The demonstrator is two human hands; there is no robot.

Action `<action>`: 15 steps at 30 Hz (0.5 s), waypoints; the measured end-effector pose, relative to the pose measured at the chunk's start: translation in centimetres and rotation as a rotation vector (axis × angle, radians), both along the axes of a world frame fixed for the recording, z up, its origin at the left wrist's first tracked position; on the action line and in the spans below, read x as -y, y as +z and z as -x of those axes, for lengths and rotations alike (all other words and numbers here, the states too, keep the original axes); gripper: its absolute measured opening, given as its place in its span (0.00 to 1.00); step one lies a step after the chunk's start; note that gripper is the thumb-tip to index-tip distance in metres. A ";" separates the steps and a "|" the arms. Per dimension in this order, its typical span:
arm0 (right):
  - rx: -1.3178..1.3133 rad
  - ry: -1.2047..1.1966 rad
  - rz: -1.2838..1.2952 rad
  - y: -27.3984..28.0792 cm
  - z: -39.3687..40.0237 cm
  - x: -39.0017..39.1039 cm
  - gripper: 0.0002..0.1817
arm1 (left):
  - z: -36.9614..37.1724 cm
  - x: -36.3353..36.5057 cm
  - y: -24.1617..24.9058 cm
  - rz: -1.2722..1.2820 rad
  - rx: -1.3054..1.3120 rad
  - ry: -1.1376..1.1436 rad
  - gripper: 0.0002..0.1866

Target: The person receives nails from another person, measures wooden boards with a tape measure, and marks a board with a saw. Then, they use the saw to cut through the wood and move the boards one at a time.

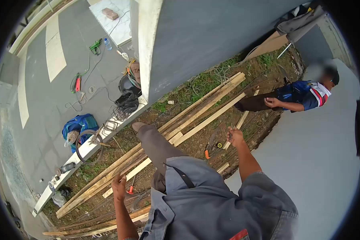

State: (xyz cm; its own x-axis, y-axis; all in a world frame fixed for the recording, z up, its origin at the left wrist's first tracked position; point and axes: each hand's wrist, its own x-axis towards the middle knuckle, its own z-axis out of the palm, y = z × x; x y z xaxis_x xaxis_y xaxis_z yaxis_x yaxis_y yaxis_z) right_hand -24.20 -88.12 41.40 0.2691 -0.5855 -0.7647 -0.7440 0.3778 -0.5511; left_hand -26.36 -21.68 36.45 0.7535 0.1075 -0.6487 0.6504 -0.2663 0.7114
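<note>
My right hand [236, 137] is raised over the ground on the right, its fingers closed around some thin dark pieces, like nails or bits of wire; their exact kind is too small to tell. My left hand [119, 187] hangs beside the long timber planks [104, 180] at lower left, fingers loosely apart, with nothing visible in it. Close to it a red-handled tool [131, 189] lies on the ground. Below my right hand are a handsaw with an orange handle [207, 154] and a yellow-and-black tape measure [219, 145]. A pale plank [210, 120] runs between my hands.
A co-worker [296, 96] stands at right beside the grey wall [308, 152]. A low concrete ledge [74, 164] carries bent metal stirrups [109, 127] and a coil [88, 148]. Beyond it are a blue backpack [82, 126], cables and a water bottle [107, 44]. A large grey panel [212, 36] rises ahead.
</note>
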 end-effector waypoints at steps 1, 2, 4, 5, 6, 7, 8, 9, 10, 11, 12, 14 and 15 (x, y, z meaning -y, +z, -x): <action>0.093 -0.123 -0.041 0.0 1.3 1.8 0.09 | -0.3 0.9 -0.3 0.040 0.015 0.029 0.30; 0.157 -0.183 -0.014 0.7 1.5 3.0 0.09 | -0.7 1.0 -1.1 0.026 -0.002 0.004 0.29; 0.255 -0.229 0.036 2.2 0.2 6.2 0.08 | -2.5 4.0 2.1 -0.036 0.041 -0.013 0.28; 0.246 -0.139 0.125 3.7 -1.1 7.4 0.07 | -3.1 5.3 3.4 -0.091 0.072 -0.013 0.28; 0.230 -0.051 0.217 5.1 -2.3 8.8 0.07 | -3.8 4.7 2.7 -0.123 0.112 -0.150 0.27; 0.259 0.035 0.323 5.0 -3.0 11.0 0.06 | -4.0 5.7 3.5 -0.124 0.108 -0.171 0.27; 0.296 0.118 0.397 2.2 -3.0 15.9 0.07 | -5.0 7.2 4.9 -0.109 0.212 -0.137 0.27; 0.242 0.162 0.522 2.1 -3.6 18.2 0.07 | -6.3 8.5 6.2 -0.089 0.319 -0.097 0.27; 0.163 0.195 0.598 2.5 -3.7 19.8 0.08 | -7.2 9.4 7.2 -0.097 0.342 -0.110 0.26; 0.109 0.190 0.595 2.6 -3.6 21.7 0.10 | -7.8 10.2 7.6 -0.101 0.332 -0.119 0.26; 0.094 0.173 0.517 2.5 -3.2 24.2 0.12 | -8.5 11.1 7.8 -0.073 0.309 -0.078 0.26; 0.223 0.146 -0.052 1.8 -2.4 32.8 0.17 | -10.2 13.6 7.6 -0.048 0.276 -0.059 0.25; 0.273 0.184 -0.605 2.2 -3.2 38.6 0.20 | -10.6 14.9 7.2 -0.065 0.265 -0.041 0.25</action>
State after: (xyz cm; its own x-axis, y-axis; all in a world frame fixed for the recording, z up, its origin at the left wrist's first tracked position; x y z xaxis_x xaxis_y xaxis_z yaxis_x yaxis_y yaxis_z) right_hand -21.01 -126.75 43.59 0.5525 -0.0033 -0.8335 -0.6902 0.5587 -0.4598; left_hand -15.81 -36.53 43.64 0.9007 0.1082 -0.4208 0.4314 -0.3393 0.8359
